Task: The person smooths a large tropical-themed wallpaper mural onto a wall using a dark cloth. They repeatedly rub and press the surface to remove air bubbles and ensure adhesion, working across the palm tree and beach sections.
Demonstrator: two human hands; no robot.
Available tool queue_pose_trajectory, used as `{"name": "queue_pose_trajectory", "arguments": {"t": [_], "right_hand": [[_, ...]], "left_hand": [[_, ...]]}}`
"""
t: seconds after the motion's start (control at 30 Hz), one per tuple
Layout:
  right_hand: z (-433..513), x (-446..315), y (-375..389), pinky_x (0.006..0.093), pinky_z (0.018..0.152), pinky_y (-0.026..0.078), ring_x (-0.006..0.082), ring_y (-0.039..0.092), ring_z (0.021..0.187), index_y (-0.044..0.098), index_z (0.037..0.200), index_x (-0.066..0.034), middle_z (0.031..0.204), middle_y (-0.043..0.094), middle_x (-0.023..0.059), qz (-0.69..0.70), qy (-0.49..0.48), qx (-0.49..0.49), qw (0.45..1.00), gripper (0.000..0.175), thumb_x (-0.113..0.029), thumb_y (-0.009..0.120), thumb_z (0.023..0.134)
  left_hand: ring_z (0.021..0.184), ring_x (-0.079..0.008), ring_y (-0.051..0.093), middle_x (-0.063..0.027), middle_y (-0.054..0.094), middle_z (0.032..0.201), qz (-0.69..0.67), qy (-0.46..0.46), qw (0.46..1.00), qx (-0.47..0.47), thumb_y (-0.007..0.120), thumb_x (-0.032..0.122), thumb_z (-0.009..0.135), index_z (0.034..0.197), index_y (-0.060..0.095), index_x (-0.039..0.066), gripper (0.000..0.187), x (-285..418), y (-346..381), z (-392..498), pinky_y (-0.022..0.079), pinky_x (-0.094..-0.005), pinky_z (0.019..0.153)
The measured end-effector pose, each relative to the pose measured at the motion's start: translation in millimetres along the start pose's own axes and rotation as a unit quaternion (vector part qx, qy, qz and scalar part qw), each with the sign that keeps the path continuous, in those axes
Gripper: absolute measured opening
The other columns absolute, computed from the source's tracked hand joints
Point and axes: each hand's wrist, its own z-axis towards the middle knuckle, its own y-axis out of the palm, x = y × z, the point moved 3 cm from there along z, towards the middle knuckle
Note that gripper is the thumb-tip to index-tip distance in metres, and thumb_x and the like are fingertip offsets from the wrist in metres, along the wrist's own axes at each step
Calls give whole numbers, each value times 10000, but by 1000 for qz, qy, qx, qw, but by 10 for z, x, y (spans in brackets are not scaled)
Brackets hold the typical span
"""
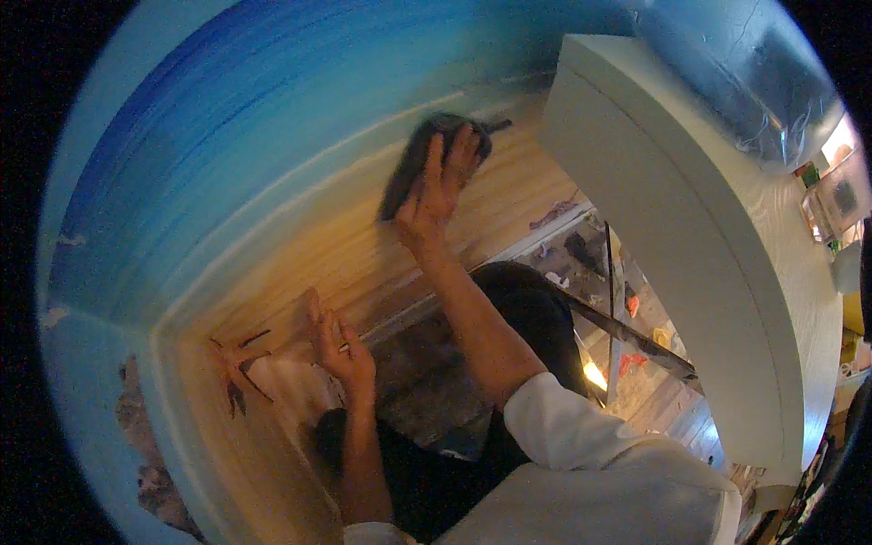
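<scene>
My right hand (436, 194) lies with its fingers over a dark rounded object (419, 163) against the painted wall (327, 184). A short dark stub sticks out at the object's right end; its exact kind is unclear, and its edges are blurred. Lower and to the left, my left hand (344, 351) is raised close to the wall with its fingers extended, and nothing shows in it. The wall painting has blue and turquoise bands above sandy yellow. A reddish-brown starfish shape (238, 371) is left of my left hand, near the wall's corner.
A pale curved-looking panel or cabinet (681, 204) stands close on the right, with clear plastic wrapping (749, 88) on top. Below, a dark bar (633, 340) crosses over a floor littered with scraps (586, 248). My bent knee in black trousers is near the wall's foot.
</scene>
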Motion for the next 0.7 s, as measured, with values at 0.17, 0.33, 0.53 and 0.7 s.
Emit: {"name": "queue_pose_trajectory", "arguments": {"t": [0.17,0.33,0.53,0.7], "right_hand": [[-581,498,-46,573,1229,128,473,202,1508,305,1574,-53,1634,220,277,-11,193,75,978,606,-274,415,1020],[-1245,512,-96,560,1241,113,459,189,1517,275,1576,-9,1638,198,286,-67,457,53,885,619,-293,393,1039],[-349,128,-112,517,1248,101,463,118,1533,245,1589,-9,1656,115,293,-6,151,66,986,623,-218,396,1021],[72,-36,-37,648,1208,72,507,138,1514,339,1569,-55,1631,188,313,4,-118,-14,993,613,-296,414,1011]], "left_hand": [[1329,-371,530,-195,584,1409,-32,-113,993,-27,540,-6,963,1327,574,-10,365,-218,31,-405,403,-431,1113],[1276,-346,572,-186,599,1391,-29,-166,985,-43,534,-2,972,1344,588,3,376,-375,39,-653,467,-394,1041],[1274,-321,583,-174,620,1371,-50,-201,978,-39,528,-6,974,1348,593,15,380,-453,-46,-704,479,-378,1018],[1254,-319,601,-169,632,1355,-76,-194,978,-19,535,-6,972,1340,597,16,374,-558,-165,-677,491,-377,1000]]}}
